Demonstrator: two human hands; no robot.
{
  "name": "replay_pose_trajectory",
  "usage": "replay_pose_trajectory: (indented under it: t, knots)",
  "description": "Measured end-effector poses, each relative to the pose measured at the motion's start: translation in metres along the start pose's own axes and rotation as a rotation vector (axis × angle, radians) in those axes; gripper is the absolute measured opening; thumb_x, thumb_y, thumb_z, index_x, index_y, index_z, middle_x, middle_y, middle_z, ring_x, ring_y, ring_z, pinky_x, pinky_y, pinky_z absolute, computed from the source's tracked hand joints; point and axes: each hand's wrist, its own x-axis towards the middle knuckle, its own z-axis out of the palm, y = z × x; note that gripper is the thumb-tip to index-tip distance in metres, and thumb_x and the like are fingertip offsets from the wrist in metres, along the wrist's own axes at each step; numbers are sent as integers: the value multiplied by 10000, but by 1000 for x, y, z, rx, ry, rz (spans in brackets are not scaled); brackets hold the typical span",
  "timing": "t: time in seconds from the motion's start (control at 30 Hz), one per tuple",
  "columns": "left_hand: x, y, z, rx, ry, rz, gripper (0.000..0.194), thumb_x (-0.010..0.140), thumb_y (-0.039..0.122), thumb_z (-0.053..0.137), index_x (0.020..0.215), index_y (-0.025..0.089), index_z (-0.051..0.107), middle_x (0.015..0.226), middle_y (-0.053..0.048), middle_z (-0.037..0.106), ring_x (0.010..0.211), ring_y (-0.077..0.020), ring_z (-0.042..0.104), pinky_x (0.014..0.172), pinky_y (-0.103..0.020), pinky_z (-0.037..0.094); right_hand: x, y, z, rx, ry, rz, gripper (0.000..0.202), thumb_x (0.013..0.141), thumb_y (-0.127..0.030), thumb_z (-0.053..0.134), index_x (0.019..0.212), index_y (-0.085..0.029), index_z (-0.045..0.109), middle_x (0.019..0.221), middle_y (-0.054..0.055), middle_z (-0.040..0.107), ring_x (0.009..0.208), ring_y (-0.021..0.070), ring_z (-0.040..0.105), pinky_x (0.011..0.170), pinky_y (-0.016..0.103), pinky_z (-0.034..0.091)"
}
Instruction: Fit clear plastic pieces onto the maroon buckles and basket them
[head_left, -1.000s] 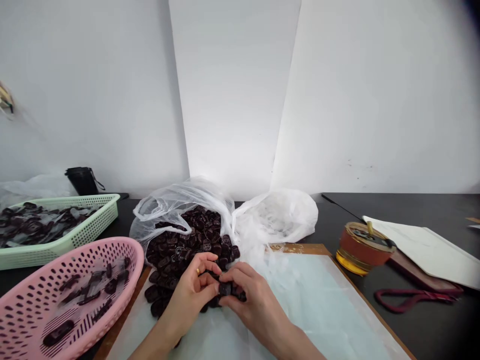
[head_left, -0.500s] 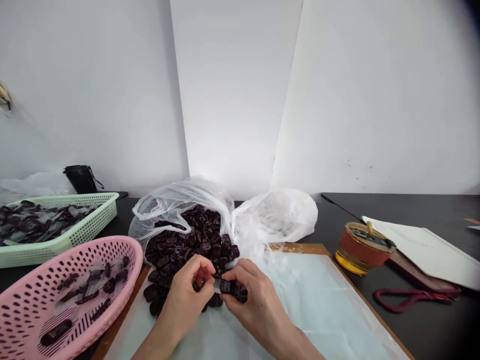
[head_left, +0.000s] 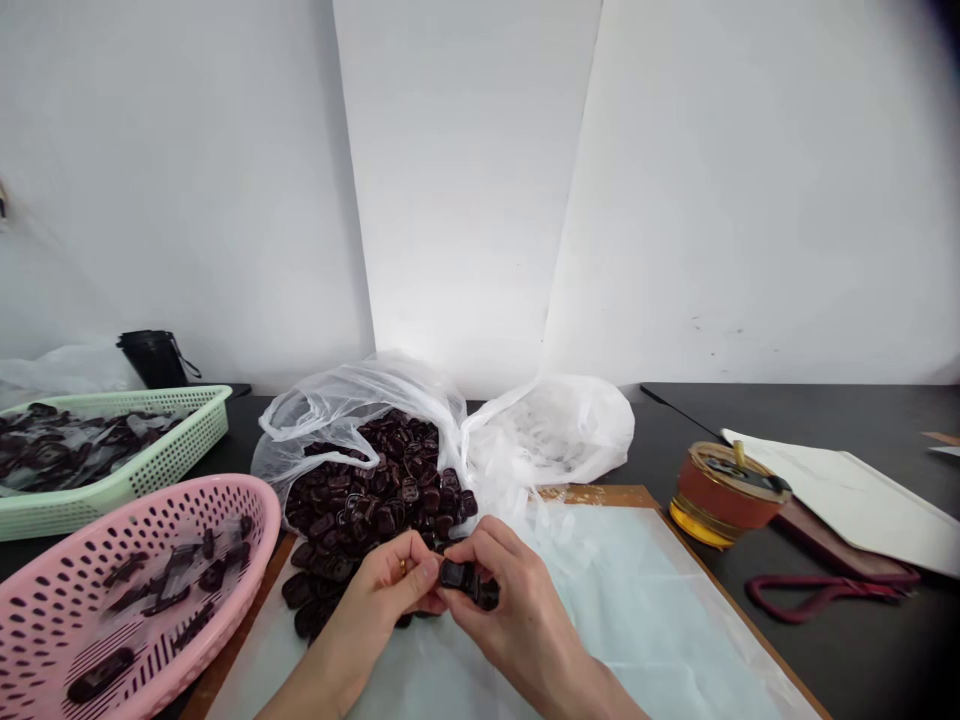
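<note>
Close together at the front of the mat, both hands meet around small dark glossy pieces. My right hand (head_left: 517, 600) is closed on a dark piece (head_left: 455, 575), with another dark part under its fingers. My left hand (head_left: 390, 590) is pinched at the left end of that piece; what lies between its fingertips is too small to make out. Just behind the hands, a heap of dark pieces (head_left: 390, 480) spills from a clear plastic bag (head_left: 337, 390). Beside it a white bag (head_left: 577, 430) holds small clear sleeves.
On the left stand a pink basket (head_left: 255, 560) and a green basket (head_left: 202, 430) with wrapped dark pieces, and a black cup (head_left: 154, 358). At right lie a round tape roll (head_left: 727, 490), red-handled scissors (head_left: 795, 597) and a white notebook (head_left: 847, 490).
My left fingers have closed in against the piece in my right hand; the clear strip and dark bit seen between the hands are now hidden. The view has shifted slightly.
</note>
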Motion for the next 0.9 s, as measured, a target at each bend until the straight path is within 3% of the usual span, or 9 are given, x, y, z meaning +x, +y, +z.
replay_pose_trajectory:
  t: [0.17,0.43,0.67,0.77,0.9]
  knots:
    - [-2,1,5,-50,26,13,356,817,435,712,669,185,505,660,41,521,663,-145,546,727,-327,497,0,1,0,-40,9,-36,239,700,-25,633,880,-182,640,805,29,565,713,180,582,567,259,422]
    - [-3,5,6,-164,5,-11,257,895,325,639,714,188,519,766,4,632,705,-157,616,759,-349,516,0,3,-3,-14,31,-43,234,706,-32,614,876,-191,641,799,21,561,715,172,583,588,257,439]
    - [1,-1,0,-272,-44,-49,234,898,289,648,711,169,575,733,9,616,681,-115,589,696,-261,522,1,1,-2,55,3,-8,183,739,-78,663,877,-197,661,820,23,589,740,175,600,621,263,457]
    - [2,3,2,-246,68,-9,205,885,283,667,732,162,607,735,3,645,662,-109,615,595,-201,524,7,4,-9,152,-12,66,146,772,-208,728,906,-214,671,844,19,647,774,181,619,678,274,482]
    - [-3,29,-12,-331,440,226,71,857,144,671,790,155,653,788,-3,702,713,-125,694,635,-192,603,19,23,-34,139,118,243,145,875,-349,613,905,-217,664,832,19,700,763,188,632,707,294,492]
